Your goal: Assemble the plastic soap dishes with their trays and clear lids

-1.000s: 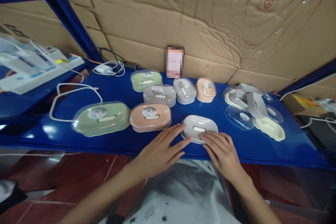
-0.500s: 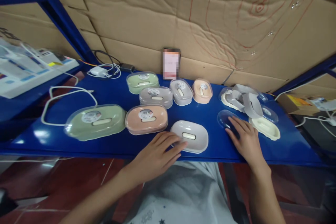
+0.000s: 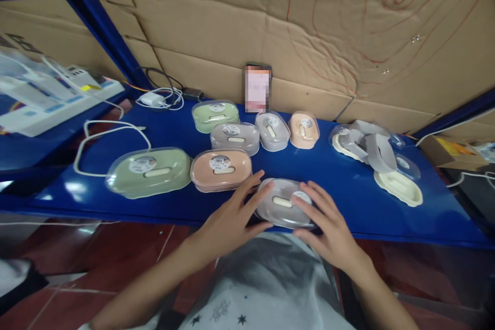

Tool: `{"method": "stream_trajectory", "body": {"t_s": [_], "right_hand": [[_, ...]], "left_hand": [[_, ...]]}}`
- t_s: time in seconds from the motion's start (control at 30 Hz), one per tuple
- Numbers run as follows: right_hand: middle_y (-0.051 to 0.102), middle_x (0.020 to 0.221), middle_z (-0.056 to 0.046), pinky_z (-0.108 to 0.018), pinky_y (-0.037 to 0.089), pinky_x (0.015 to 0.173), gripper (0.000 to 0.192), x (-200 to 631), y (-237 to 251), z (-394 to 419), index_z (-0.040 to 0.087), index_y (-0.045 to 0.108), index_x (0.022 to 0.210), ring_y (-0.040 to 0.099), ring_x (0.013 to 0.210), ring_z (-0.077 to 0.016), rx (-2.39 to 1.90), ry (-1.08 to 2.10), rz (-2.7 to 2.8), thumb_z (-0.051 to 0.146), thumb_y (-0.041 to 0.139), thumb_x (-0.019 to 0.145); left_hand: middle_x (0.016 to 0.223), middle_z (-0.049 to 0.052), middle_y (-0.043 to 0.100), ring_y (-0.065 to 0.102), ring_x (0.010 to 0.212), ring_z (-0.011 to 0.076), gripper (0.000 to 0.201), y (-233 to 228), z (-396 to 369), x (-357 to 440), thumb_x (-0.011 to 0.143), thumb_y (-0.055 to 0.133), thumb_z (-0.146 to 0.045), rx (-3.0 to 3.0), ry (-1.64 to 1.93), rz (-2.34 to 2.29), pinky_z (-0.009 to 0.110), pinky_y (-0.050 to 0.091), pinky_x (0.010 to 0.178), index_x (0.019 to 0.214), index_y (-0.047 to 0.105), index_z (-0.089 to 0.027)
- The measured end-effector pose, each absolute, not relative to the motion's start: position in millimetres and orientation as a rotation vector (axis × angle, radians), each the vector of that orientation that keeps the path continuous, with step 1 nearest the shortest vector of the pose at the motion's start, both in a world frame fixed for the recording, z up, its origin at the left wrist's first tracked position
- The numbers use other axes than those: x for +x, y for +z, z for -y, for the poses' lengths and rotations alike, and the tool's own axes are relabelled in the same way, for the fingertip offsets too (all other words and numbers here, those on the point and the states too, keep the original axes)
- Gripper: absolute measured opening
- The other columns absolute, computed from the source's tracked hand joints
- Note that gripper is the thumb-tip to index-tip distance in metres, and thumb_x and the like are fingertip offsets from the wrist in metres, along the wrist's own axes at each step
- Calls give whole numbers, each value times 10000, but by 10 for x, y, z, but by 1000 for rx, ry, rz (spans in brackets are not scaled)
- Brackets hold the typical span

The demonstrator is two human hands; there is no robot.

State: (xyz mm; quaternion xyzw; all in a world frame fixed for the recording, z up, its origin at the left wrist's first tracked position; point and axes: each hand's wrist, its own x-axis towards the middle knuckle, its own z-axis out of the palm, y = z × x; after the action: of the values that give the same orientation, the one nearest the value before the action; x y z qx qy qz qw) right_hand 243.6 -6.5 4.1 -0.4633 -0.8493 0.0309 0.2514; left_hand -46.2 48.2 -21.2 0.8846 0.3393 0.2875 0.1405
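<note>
A grey soap dish (image 3: 275,212) with a pale bar-shaped insert (image 3: 282,201) sits near the table's front edge. Over it lies a clear lid (image 3: 299,220) with a round sticker; I cannot tell whether it is fully seated. My left hand (image 3: 237,214) grips the dish's left end, fingers on the far side and thumb on the near side. Around the lid's right end is my right hand (image 3: 328,227), fingertips on top near the sticker and thumb at the near edge. A lidded peach soap dish (image 3: 204,172) stands just left of them.
A lidded green dish (image 3: 127,178) lies farther left. Behind stand smaller green (image 3: 201,118), grey (image 3: 247,143) and peach (image 3: 297,131) lidded dishes. Loose grey parts (image 3: 381,152) and a cream tray (image 3: 402,191) are at the right. A phone (image 3: 257,87) leans against the cardboard.
My right hand has brought the clear lid left from the table onto the grey dish. My left hand has stayed at the dish's left end, its fingers now spread farther around it.
</note>
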Motion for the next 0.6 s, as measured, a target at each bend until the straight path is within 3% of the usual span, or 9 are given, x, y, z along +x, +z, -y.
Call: {"method": "stream_trajectory", "body": {"t_s": [0.13,0.37,0.6], "right_hand": [[471,1685,-119,-647,495,1176,722,2212,-3,49,322,401,1668,377,1596,-384,-1205,-15,2421,500,676,1025],[306,1769,-110,-670,475,1216,774,2298,-77,35,358,317,1704,300,1633,-396,-1248,13,2333,380,693,1027],[328,1761,-102,-674,497,1203,801,2327,-83,29,384,311,1704,336,1618,-400,-1284,28,2360,377,716,1012]], "left_hand": [[1693,189,412,468,1545,382,898,-218,-515,-469,1045,657,-479,2500,808,-921,616,527,1177,1732,98,-334],[1662,179,451,463,1546,364,876,-245,-530,-457,1040,672,-471,2452,766,-929,598,512,1197,1726,151,-315],[1669,177,453,465,1545,363,850,-294,-532,-464,1037,671,-490,2484,792,-937,603,509,1198,1719,199,-302]]}}
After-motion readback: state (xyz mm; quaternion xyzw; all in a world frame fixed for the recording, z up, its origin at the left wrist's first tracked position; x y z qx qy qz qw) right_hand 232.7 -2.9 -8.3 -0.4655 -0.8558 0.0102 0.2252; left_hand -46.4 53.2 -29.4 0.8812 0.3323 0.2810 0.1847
